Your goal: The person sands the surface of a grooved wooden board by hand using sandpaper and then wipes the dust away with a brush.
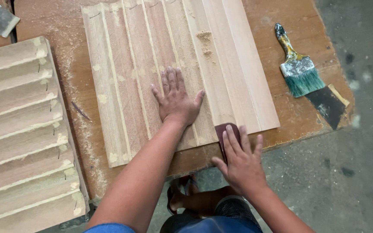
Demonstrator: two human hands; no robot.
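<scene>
Left hand (175, 101) lies flat and open on the fluted panel (130, 64); right hand (240, 159) presses sandpaper (222, 128) at its near edge, brush (298, 64) far right on the board (290, 116)

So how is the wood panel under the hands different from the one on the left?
The middle panel lies flat under the left hand, while the left panel lies untouched beside it. The middle panel has shallow grooves and pinker strips; the left panel has deeper, stepped ridges. The right hand presses sandpaper on the middle panel only. Both show pale filler spots and sawdust.

Two bare forearms, bare hands, blue short sleeve edges, dark patterned shorts, a sandal on one foot
</scene>
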